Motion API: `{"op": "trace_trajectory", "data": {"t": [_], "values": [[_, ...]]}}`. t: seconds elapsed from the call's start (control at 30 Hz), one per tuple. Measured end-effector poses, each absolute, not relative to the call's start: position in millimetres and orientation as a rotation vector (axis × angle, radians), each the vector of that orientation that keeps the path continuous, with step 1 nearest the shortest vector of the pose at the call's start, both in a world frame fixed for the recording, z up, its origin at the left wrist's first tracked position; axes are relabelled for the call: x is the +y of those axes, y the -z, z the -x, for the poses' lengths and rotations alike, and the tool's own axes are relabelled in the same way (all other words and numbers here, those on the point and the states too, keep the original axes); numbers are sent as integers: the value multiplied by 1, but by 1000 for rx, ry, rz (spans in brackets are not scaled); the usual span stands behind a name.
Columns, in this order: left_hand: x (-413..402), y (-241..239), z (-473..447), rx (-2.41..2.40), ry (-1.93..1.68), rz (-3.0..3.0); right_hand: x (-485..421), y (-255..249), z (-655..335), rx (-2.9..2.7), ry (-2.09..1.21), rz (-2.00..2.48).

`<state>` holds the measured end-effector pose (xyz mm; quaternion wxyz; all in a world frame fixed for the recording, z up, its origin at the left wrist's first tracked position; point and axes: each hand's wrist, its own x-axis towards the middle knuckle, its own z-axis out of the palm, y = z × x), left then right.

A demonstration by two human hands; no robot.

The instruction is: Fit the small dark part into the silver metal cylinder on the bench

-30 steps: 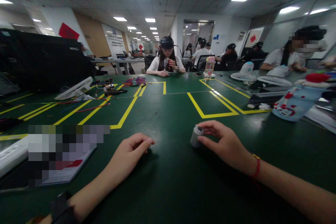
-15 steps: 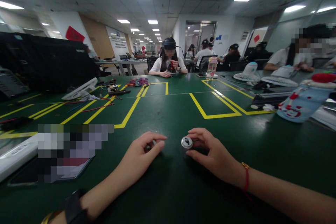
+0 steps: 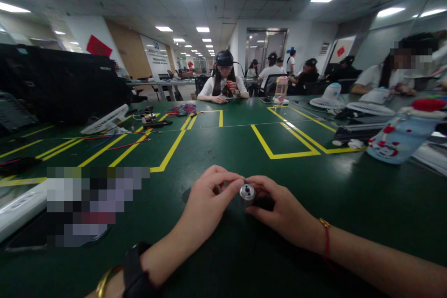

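A small can-like cylinder [image 3: 247, 191] stands on the green table, its round silver top facing up with dark spots or holes in it. Its kind is not clear to me. The fingers and thumb of my right hand [image 3: 282, 209] curve round its right side and grip it. From the left, my left hand [image 3: 213, 200] reaches in with thumb and forefinger pressed together. Those fingertips meet the upper left of the cylinder's rim. Whatever lies between them, if anything, is hidden.
Yellow tape [image 3: 296, 154] marks boxes on the table [image 3: 216, 149]. A white bar [image 3: 21, 205] and a blurred-out flat thing lie at left, with loose wires [image 3: 181, 110] beyond. A blue bottle [image 3: 401, 137] and fans [image 3: 328, 98] stand at right. Opposite sits a person [image 3: 223, 81].
My left hand has moved right and slightly forward, from apart to the cylinder's rim. My right hand has stayed round the cylinder, almost in place.
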<state>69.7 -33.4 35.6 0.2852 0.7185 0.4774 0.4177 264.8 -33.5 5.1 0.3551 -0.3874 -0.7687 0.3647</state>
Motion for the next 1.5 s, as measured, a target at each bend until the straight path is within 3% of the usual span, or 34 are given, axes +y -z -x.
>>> {"op": "trace_trajectory", "data": {"t": [0.13, 0.33, 0.5, 0.73, 0.83, 0.93, 1.07, 1.3, 1.4, 1.5], "values": [[-32, -34, -59, 1339, -1049, -1900, -34, -5, -276, -2004, -753, 1105], [-29, -8, -60, 1371, -730, -2207, -34, -2, -282, -2003, -766, 1103], [-29, -11, -52, 1346, -738, -2067, -32, -10, -285, -1981, -779, 1129], [-26, -10, -7, 1339, -1085, -1399, 28, -31, -382, -1791, -70, 1788], [-23, -5, -3, 1181, -1214, -1096, 53, -23, -430, -1769, 78, 2037], [-22, -5, -7, 1152, -1203, -1048, 56, -17, -440, -1811, 165, 2073], [-22, -6, -12, 1204, -1185, -1104, 26, -21, -380, -1903, 555, 1781], [-25, -2, -11, 1313, -1121, -1323, -33, -11, -257, -2564, -72, 1133], [-26, -3, -11, 1328, -1093, -1343, -28, -15, -263, -2590, -77, 1126], [-27, -5, -11, 1329, -1073, -1340, -6, -33, -305, -2383, 123, 1349]]}}
